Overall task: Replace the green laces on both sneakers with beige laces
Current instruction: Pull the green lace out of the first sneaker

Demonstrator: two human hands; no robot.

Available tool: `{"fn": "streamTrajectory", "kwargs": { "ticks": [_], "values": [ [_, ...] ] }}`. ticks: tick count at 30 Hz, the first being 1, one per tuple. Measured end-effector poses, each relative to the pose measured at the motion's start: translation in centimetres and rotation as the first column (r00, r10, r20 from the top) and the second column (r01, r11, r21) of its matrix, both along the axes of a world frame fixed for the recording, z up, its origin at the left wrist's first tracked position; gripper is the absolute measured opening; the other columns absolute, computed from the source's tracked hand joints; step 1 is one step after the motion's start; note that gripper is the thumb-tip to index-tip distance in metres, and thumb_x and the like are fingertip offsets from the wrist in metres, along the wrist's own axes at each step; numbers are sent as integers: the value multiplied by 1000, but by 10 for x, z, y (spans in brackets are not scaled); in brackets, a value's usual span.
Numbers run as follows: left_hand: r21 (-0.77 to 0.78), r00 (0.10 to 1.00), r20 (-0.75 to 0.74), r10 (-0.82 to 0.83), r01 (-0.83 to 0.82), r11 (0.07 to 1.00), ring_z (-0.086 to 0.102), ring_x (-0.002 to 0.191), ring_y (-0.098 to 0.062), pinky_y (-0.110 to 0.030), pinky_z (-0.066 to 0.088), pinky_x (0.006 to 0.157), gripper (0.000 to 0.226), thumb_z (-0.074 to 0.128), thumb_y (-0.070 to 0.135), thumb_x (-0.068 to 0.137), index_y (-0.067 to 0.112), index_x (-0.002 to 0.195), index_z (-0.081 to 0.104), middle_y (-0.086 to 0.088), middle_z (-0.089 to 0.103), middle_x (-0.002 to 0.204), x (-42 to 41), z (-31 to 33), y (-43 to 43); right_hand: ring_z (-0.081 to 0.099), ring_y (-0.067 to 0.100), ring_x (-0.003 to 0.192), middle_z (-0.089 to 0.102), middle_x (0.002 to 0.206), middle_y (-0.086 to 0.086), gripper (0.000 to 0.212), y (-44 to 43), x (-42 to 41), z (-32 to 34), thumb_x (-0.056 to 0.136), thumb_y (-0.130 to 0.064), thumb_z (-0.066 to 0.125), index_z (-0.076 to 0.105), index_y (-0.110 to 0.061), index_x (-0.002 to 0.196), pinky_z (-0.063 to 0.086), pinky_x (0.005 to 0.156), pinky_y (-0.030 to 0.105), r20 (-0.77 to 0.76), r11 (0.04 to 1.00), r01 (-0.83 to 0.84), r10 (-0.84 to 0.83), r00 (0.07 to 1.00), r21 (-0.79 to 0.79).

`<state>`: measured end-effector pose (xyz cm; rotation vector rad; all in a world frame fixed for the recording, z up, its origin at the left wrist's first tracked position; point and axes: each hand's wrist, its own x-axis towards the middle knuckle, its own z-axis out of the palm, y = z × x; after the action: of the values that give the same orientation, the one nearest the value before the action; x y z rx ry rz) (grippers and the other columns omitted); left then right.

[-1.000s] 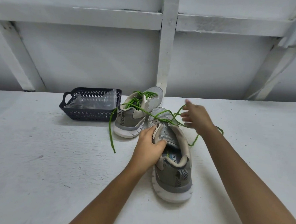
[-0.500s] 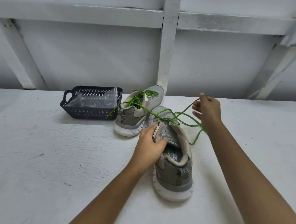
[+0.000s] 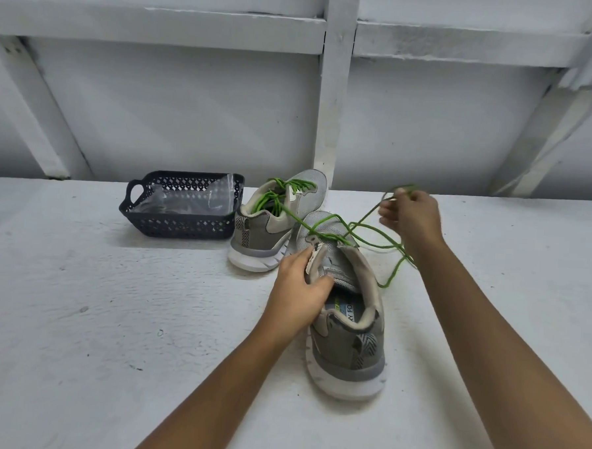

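Note:
Two grey sneakers with white soles stand on a white surface. The near sneaker (image 3: 349,330) points away from me, and my left hand (image 3: 300,286) grips its tongue and left collar. My right hand (image 3: 413,215) is raised beyond and to the right of this sneaker's toe and pinches a loose green lace (image 3: 372,242). The lace runs from the near sneaker's front up to that hand, with slack looping down onto the surface to the right. The far sneaker (image 3: 270,230) stands behind it, still threaded with its own green lace (image 3: 275,197).
A dark perforated plastic basket (image 3: 181,223) with a clear plastic bag inside sits at the back left, touching the far sneaker's heel side. A white wall with a vertical post (image 3: 331,106) and diagonal braces rises just behind the sneakers.
My right hand has moved up and to the right, drawing the green lace out of the near sneaker. The lace end that hung by the basket is gone from there. My left hand has stayed put.

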<state>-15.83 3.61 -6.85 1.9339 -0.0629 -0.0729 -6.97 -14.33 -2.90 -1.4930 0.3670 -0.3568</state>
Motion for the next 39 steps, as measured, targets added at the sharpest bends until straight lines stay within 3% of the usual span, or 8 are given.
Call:
{"fn": "streamTrajectory", "kwargs": {
  "ticks": [4,10,12,16,20,27,30,39],
  "values": [
    [3,1000,-3,-2,2,1000,37,131,-8,-20,25,107,56,57,18,90,18,143,39,3,34,146,0,0,0,54,13,59,58,72,6,27,1,2,-4,100,-25,43,51,-11,79,48,52,23,-69,994,86,-81,994,73],
    [-1,1000,-5,8,-8,1000,38,130,-7,-19,25,105,55,57,17,89,19,142,41,4,35,145,1,0,-1,47,11,57,55,69,2,26,22,-10,-25,90,-31,62,61,-5,86,35,51,21,-354,849,-391,265,897,-355],
    [-8,1000,-7,10,-10,1000,38,130,-7,-20,26,107,55,57,17,89,19,142,41,4,35,144,0,0,0,50,11,58,57,70,6,22,24,-9,-25,91,-24,61,58,-5,79,39,50,20,-316,842,-350,228,921,-411],
    [-5,1000,-3,-2,2,1000,38,129,-5,-16,24,101,55,57,18,90,20,142,40,6,35,144,-1,0,1,57,11,58,58,72,6,25,14,0,-17,98,-19,50,48,-11,74,49,53,24,-121,989,-79,65,991,-121],
    [-5,1000,2,-10,10,1000,37,121,0,-15,24,98,56,56,19,91,21,143,38,7,33,145,0,0,0,56,12,60,57,70,3,23,7,0,-13,98,-25,48,53,-10,82,50,55,24,-64,995,84,-87,994,-45],
    [-6,1000,5,3,-3,1000,37,115,2,-15,24,97,55,56,18,90,21,142,40,6,35,144,0,0,-1,44,16,62,51,72,11,26,26,-16,-25,89,-21,64,67,4,94,37,51,22,-332,855,-358,237,913,-374],
    [-6,1000,4,8,-8,1000,38,125,-3,-16,25,100,55,56,18,90,21,142,40,6,34,145,0,0,0,47,16,60,53,65,8,19,27,-17,-23,89,-17,64,67,0,82,41,44,17,-281,854,-314,208,937,-416],
    [3,1000,20,3,-3,1000,36,130,-4,-15,23,103,55,57,17,90,19,142,40,5,35,145,2,-3,0,59,14,60,59,69,5,24,2,-6,-18,93,-18,59,53,-11,70,52,55,26,-40,992,93,-97,994,-90]
  ]
}}
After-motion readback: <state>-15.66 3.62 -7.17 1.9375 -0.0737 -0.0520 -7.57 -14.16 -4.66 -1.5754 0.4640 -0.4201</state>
